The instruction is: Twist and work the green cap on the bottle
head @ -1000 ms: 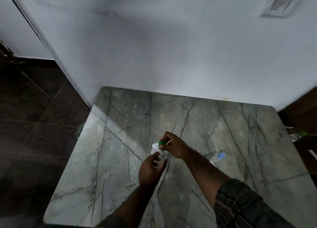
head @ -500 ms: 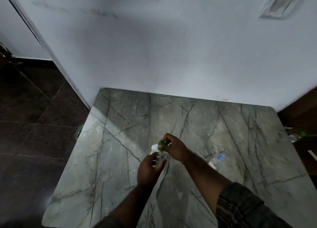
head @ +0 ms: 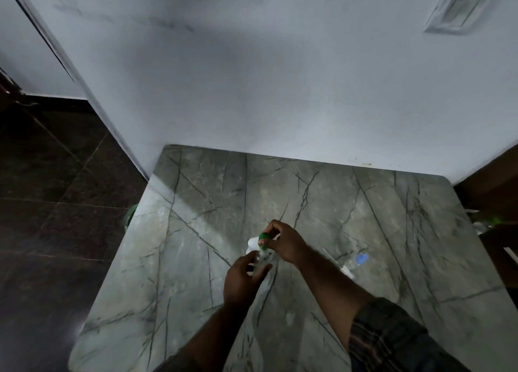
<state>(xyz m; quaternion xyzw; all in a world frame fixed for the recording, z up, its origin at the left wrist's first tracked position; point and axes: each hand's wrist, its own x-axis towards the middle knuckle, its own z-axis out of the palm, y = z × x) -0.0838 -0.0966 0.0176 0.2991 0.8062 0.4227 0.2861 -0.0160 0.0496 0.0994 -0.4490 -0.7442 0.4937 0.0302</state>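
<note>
- Left hand [head: 244, 280], nearest me, is curled round a small clear bottle [head: 262, 259] and holds it upright above the middle of the marble table [head: 196, 231].
- Just past it my right hand [head: 284, 244] pinches the green cap [head: 263, 236] on the bottle's top between thumb and fingertips.
- I judge this to be the cap-turning step; whether it is going on or coming off I cannot tell. The next move calls for a steady left grip while the right twists on the neck's axis.
- A white object [head: 253, 244] sits right behind the bottle, partly hidden; it could be knocked.
- Toward the right edge lies another clear bottle with a blue cap [head: 361, 258], on its side, well apart from my hands.
- Farthest off, the table's back edge meets the pale wall [head: 280, 91].
</note>
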